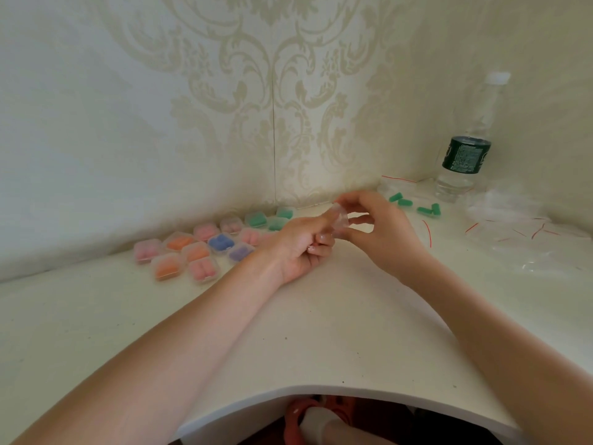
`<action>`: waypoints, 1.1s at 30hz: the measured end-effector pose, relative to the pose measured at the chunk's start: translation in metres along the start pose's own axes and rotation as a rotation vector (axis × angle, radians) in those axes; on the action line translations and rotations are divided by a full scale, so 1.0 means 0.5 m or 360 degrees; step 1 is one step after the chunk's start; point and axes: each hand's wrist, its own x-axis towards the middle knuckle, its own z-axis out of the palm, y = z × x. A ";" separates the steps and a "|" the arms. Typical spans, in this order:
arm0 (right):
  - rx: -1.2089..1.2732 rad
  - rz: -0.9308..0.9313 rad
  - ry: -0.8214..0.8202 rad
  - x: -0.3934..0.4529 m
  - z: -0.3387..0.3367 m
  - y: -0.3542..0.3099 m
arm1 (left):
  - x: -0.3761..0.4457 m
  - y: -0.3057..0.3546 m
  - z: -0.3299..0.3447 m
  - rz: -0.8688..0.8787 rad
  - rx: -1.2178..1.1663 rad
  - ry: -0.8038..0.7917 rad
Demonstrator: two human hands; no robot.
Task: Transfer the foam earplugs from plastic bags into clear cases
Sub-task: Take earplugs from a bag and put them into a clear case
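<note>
Both hands meet above the middle of the white table on one small clear case. My left hand holds it from below with curled fingers, and my right hand pinches its top edge between thumb and fingers. The case looks empty, though blur hides detail. Several loose green foam earplugs lie on the table just right of my right hand, beside a plastic bag with a red strip. Several filled cases holding pink, orange, blue, purple and green earplugs sit in rows at the left along the wall.
A clear water bottle with a dark green label stands at the back right by the wall. Crumpled empty plastic bags with red strips pile up at the far right. The table's front edge curves near me, with a foot below it.
</note>
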 end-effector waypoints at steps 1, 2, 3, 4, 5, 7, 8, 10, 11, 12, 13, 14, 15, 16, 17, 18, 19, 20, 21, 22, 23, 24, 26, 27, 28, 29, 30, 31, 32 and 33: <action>-0.0031 0.0005 -0.0008 0.000 -0.002 0.001 | -0.001 0.001 0.000 0.0004 0.0103 -0.0032; -0.0050 0.0016 -0.0017 -0.001 -0.005 0.002 | -0.003 0.003 0.000 0.0006 0.0223 -0.0067; -0.0059 0.0030 -0.0030 -0.001 -0.007 0.003 | -0.005 0.005 -0.002 0.0005 0.0355 -0.0094; -0.0064 0.0039 -0.0046 -0.003 -0.009 0.004 | -0.006 0.006 -0.003 -0.0001 0.0475 -0.0111; -0.0072 0.0043 -0.0057 -0.003 -0.009 0.004 | -0.007 0.007 -0.002 -0.0009 0.0554 -0.0120; -0.0093 0.0034 -0.0059 -0.003 -0.008 0.004 | -0.006 0.004 0.001 -0.0011 0.0576 -0.0106; -0.0105 0.0031 -0.0060 -0.002 -0.007 0.003 | -0.004 0.000 0.003 -0.0003 0.0550 -0.0075; -0.0109 0.0050 -0.0074 -0.001 -0.005 0.000 | -0.002 -0.004 0.008 -0.0005 0.0485 -0.0009; -0.0103 0.0070 -0.0080 0.000 -0.004 -0.001 | -0.001 -0.004 0.009 -0.0019 0.0440 0.0011; -0.0099 0.0094 -0.0082 0.000 -0.004 -0.002 | 0.001 -0.004 0.009 -0.0036 0.0390 0.0024; -0.0097 0.0116 -0.0080 0.000 -0.005 -0.002 | 0.004 -0.003 0.008 -0.0052 0.0344 0.0040; -0.0099 0.0131 -0.0077 0.000 -0.005 -0.001 | 0.006 -0.003 0.006 -0.0059 0.0310 0.0054; -0.0102 0.0138 -0.0072 0.001 -0.006 0.000 | 0.009 -0.004 0.005 -0.0054 0.0293 0.0073; -0.0100 0.0136 -0.0060 0.001 -0.006 0.001 | 0.013 -0.006 0.004 -0.0036 0.0278 0.0100; -0.0087 0.0125 -0.0036 0.001 -0.006 0.001 | 0.015 -0.007 0.004 -0.0016 0.0247 0.0124; -0.0074 0.0101 -0.0005 0.001 -0.004 0.001 | 0.017 -0.008 0.002 0.0002 0.0201 0.0141; -0.0074 0.0068 0.0025 0.000 -0.002 0.001 | 0.016 -0.008 0.002 0.0009 0.0148 0.0143; -0.0094 0.0031 0.0045 -0.002 0.000 0.001 | 0.016 -0.007 0.002 0.0015 0.0107 0.0139; -0.0137 -0.0003 0.0051 -0.003 0.000 0.002 | 0.013 -0.005 0.003 0.0022 0.0080 0.0132; -0.0203 -0.0036 0.0047 -0.004 -0.001 0.003 | 0.011 -0.005 0.003 0.0033 0.0074 0.0136; -0.0289 -0.0064 0.0039 -0.004 -0.004 0.006 | 0.009 -0.004 0.006 0.0046 0.0081 0.0146; -0.0397 -0.0089 0.0032 -0.004 -0.007 0.009 | 0.009 -0.005 0.007 0.0065 0.0109 0.0170; -0.0638 -0.0162 0.0050 -0.003 -0.013 0.013 | 0.012 -0.009 0.009 0.0113 0.0190 0.0220; -0.0740 -0.0217 0.0085 -0.003 -0.015 0.014 | 0.012 -0.010 0.010 0.0138 0.0234 0.0228; -0.0815 -0.0266 0.0136 -0.002 -0.017 0.014 | 0.013 -0.011 0.008 0.0160 0.0282 0.0226; -0.0851 -0.0287 0.0197 -0.001 -0.020 0.014 | 0.011 -0.011 0.008 0.0166 0.0334 0.0207; -0.0848 -0.0270 0.0255 0.001 -0.025 0.013 | 0.007 -0.010 0.008 0.0160 0.0400 0.0171; -0.0824 -0.0221 0.0295 0.004 -0.031 0.012 | 0.000 -0.008 0.009 0.0135 0.0479 0.0116; -0.0794 -0.0163 0.0297 0.004 -0.036 0.014 | -0.006 -0.006 0.010 0.0102 0.0565 0.0057; -0.0765 -0.0103 0.0249 0.005 -0.039 0.016 | -0.012 -0.003 0.011 0.0066 0.0638 -0.0001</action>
